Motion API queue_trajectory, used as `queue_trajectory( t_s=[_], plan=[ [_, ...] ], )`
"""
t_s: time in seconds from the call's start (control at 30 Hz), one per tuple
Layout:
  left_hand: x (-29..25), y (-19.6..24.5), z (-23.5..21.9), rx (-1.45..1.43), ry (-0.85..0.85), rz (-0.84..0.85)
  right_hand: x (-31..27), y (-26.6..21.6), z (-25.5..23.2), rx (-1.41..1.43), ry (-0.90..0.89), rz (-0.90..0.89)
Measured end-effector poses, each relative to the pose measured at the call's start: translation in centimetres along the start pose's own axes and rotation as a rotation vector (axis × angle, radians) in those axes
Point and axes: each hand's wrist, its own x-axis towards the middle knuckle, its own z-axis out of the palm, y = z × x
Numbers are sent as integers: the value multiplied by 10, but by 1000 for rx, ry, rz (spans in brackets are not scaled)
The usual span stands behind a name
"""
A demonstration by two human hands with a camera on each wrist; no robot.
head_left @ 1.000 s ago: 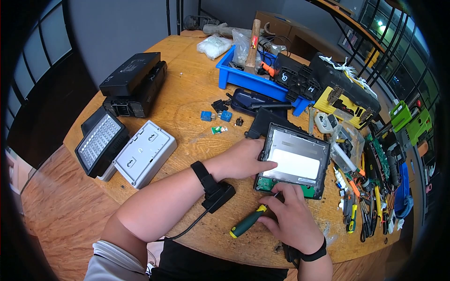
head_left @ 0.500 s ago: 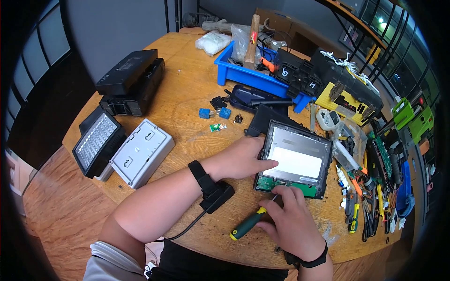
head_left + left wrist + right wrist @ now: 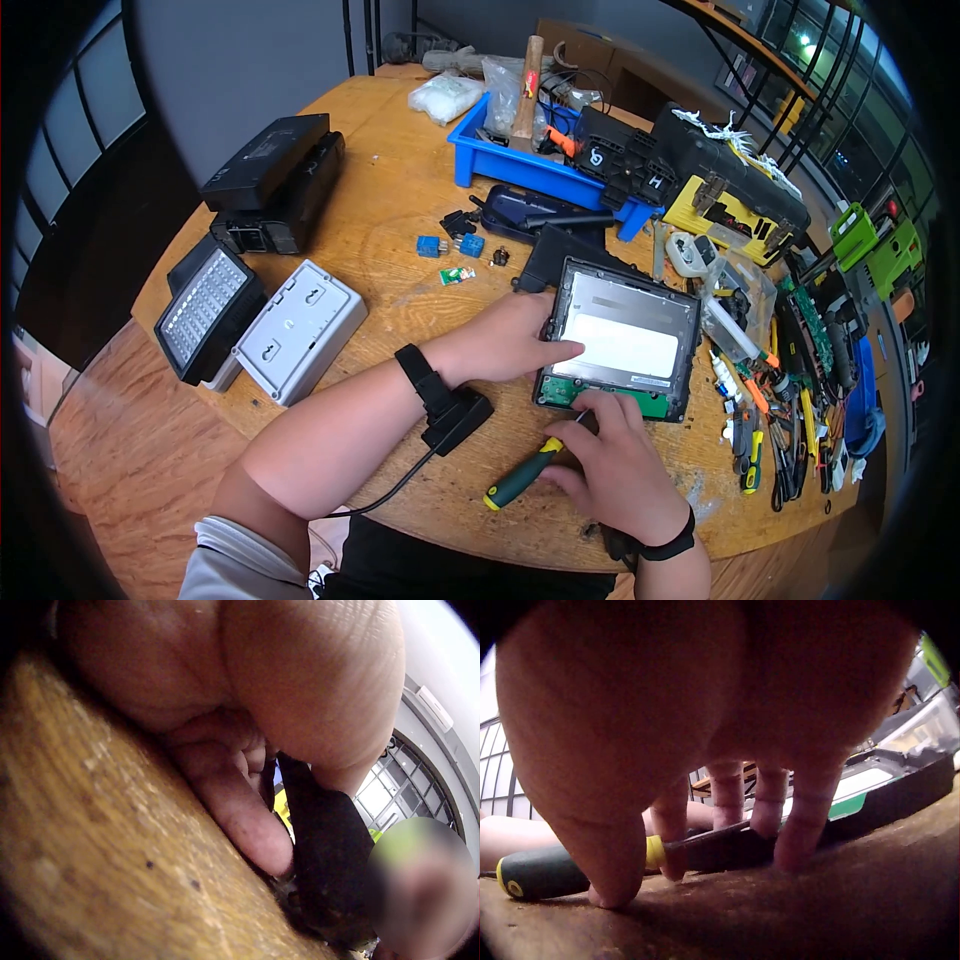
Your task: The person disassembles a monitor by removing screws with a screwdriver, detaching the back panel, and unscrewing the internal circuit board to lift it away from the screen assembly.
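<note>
An opened tablet-like device, with a silver display back, a white sticker and a black frame, lies in front of me. A green circuit board runs along its near edge. My left hand holds its left side, thumb over the silver plate and the other fingers low beside the frame. My right hand holds a green-and-yellow screwdriver between thumb and fingers. Its shaft points at the device's near edge, and the tip is hidden by the fingers.
Blue connectors and a small circuit piece lie beyond the left forearm. Left are a white case, an LED lamp and black boxes. A blue bin, yellow-black toolbox and loose tools stand behind and right.
The head view has shifted slightly, so the scene sits a little farther left. Both hands, the device and the screwdriver keep nearly the same pose.
</note>
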Motion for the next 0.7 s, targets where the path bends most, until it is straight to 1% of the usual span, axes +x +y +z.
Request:
queue_trajectory(
  t_s=[0.27, 0.37, 0.53, 0.7],
  plan=[
    [-1, 0, 0, -32, 13, 17, 1, 0, 0, 7, 12, -3],
    [-2, 4, -1, 4, 0, 12, 1, 0, -1, 8, 10, 5],
    [-2, 2, 0, -46, 10, 3, 2, -1, -2, 11, 12, -1],
    [0, 1, 0, -29, -2, -23, 1, 0, -2, 9, 15, -5]
  ],
)
